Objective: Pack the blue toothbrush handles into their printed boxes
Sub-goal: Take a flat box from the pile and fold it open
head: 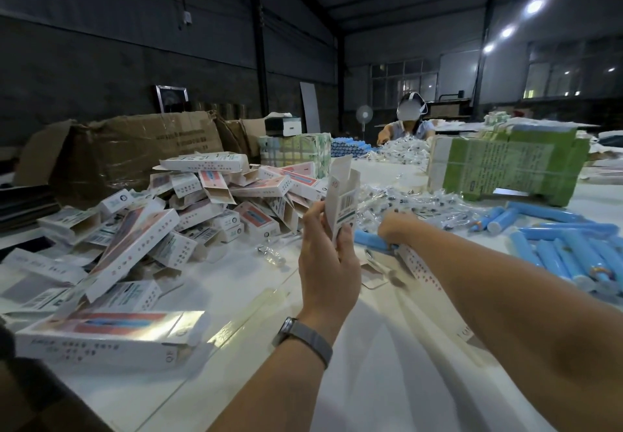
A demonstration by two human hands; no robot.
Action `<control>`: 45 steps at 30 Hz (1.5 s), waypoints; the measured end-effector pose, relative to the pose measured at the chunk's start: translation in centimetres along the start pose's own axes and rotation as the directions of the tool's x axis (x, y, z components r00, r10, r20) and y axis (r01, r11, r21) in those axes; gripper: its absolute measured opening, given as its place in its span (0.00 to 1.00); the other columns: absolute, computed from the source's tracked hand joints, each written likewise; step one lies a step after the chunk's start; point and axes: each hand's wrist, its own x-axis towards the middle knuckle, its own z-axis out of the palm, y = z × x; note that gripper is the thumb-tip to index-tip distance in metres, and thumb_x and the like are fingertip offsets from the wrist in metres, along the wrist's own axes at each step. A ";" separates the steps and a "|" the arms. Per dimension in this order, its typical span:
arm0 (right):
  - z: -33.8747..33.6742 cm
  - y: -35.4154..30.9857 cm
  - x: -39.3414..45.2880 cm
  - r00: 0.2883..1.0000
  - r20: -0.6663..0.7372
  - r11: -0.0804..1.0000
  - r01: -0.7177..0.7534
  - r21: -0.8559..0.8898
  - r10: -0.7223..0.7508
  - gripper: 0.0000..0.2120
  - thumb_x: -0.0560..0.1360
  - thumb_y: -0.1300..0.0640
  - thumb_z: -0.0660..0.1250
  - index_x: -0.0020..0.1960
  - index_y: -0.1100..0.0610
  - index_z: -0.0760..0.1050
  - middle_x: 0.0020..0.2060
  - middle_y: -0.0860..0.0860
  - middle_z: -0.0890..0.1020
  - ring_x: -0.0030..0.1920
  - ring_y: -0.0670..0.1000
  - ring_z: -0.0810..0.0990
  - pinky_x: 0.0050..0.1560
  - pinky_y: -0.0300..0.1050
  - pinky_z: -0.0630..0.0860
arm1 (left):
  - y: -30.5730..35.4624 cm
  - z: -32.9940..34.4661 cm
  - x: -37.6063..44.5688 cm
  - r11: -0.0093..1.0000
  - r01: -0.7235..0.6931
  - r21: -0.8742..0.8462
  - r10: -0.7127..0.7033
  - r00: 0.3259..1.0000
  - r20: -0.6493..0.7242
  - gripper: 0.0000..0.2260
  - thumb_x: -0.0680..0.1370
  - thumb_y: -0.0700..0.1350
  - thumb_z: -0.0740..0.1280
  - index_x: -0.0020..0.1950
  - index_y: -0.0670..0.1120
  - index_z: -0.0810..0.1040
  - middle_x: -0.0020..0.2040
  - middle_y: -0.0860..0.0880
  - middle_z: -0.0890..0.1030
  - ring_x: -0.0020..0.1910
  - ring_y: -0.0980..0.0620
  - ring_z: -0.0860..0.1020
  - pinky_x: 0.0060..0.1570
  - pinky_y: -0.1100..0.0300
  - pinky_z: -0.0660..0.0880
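Two raised forearms: left hand around upright box, right hand gripping blue handle.

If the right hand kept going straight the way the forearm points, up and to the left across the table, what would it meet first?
The right hand already grips a blue toothbrush handle. Just beyond lies the printed box that the left hand holds upright, probably the first contact, though depth between them is unclear.

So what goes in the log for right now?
left hand: holds open printed box upright | right hand: grips blue handle on table | handle not yet boxed
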 end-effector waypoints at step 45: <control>-10.6 2.5 -18.9 0.490 -0.853 0.726 0.651 0.221 -0.179 0.07 0.74 0.66 0.68 0.48 0.56 0.82 0.37 0.37 0.74 0.34 0.34 0.73 0.37 0.26 0.67 | 1.1 0.2 -0.8 0.989 -0.147 -0.034 0.149 0.986 0.077 0.13 0.81 0.43 0.62 0.61 0.57 0.64 0.55 0.63 0.76 0.55 0.51 0.79 0.49 0.43 0.80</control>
